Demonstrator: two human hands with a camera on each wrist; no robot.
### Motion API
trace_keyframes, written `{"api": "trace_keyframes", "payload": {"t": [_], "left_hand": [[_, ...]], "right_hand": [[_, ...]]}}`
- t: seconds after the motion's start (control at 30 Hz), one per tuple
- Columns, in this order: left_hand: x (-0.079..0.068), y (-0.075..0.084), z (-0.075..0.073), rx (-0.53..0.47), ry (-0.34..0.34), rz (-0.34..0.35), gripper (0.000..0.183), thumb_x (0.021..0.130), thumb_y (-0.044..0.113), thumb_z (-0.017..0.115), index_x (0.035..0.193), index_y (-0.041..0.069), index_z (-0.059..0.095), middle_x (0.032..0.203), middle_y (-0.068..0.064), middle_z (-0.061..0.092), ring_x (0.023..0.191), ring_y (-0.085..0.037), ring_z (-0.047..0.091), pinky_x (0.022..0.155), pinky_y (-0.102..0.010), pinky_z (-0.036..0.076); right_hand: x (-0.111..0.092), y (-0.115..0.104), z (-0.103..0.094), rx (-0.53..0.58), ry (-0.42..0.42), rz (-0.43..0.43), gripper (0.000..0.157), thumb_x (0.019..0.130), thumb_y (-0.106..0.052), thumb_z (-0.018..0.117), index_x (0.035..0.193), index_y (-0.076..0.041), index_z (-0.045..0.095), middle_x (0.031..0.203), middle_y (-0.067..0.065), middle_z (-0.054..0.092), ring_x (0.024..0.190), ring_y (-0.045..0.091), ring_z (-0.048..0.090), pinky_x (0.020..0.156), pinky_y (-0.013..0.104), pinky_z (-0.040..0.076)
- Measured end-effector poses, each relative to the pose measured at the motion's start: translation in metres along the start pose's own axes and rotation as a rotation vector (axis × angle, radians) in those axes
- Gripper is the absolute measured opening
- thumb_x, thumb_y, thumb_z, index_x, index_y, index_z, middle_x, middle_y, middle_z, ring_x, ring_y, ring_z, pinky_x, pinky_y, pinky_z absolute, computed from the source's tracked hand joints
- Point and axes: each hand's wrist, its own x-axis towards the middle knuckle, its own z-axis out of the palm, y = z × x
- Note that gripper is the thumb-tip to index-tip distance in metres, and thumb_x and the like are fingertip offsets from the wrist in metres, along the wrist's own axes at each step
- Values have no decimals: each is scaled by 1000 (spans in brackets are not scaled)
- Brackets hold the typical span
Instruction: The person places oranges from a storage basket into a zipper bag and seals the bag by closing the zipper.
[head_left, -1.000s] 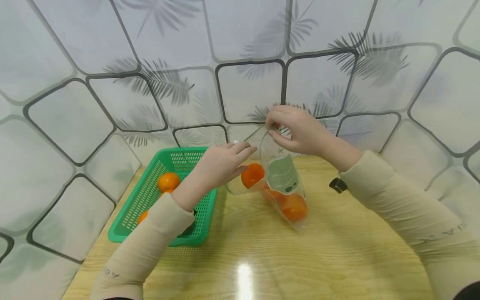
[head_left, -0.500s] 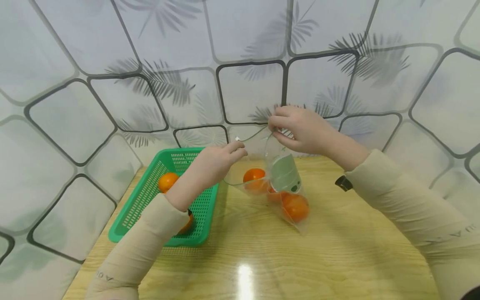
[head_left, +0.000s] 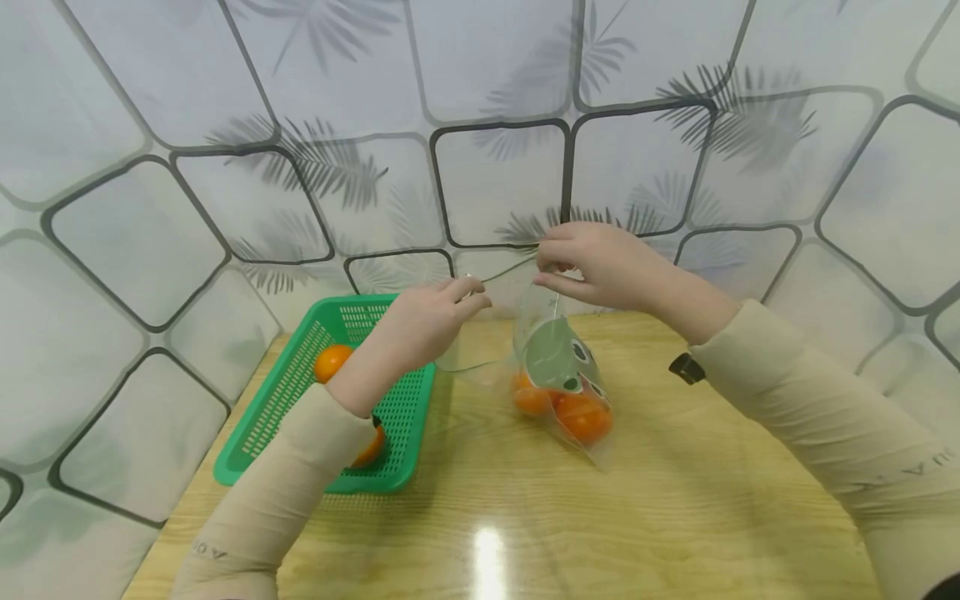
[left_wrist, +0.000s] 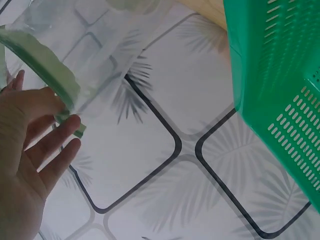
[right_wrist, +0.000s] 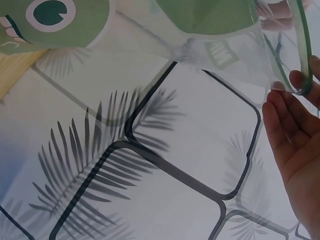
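Note:
A clear plastic zip bag [head_left: 551,354] with a green cartoon print hangs slanting between my hands, its lower end at the wooden table. My left hand [head_left: 423,325] pinches the left side of its mouth by the green zip edge [left_wrist: 47,70]. At the opposite corner of the mouth, my right hand [head_left: 600,262] pinches the edge between thumb and fingers, as the right wrist view also shows. Oranges lie low in the bag: one orange [head_left: 583,418] at the bottom, another orange [head_left: 531,398] beside it, partly behind the print. The mouth is spread wide.
A green perforated basket [head_left: 408,467] stands on the table at the left, partly under my left forearm. In it I see an orange [head_left: 331,363] and another orange [head_left: 369,447]; my sleeve hides part of the inside. A patterned wall covering [head_left: 502,183] rises behind the table.
The orange near the bag's mouth has slid down toward the others. My left hand has shifted a little left, spreading the mouth wider. The printed side of the bag has turned and shows more.

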Motion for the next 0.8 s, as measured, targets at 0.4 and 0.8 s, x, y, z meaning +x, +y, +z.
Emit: {"api": "trace_keyframes", "payload": {"t": [0.4,0.8], "left_hand": [[-16,-15,-4,23,-38,85,45,93,15,81,136,9,68,148,-10,64,127,-30,65,117,-43,49],[-17,-31,2,4,-142,43,49,94,17,82,140,11,67,159,-9,55,136,-30,61,121,-44,45]], "right_hand": [[4,1,5,-17,95,44,14,100,-19,74,92,-9,69,87,6,65,76,19,58,68,36,52],[6,-2,7,-6,20,64,13,101,-24,73,100,-11,70,98,7,69,88,22,66,78,42,59]]}}
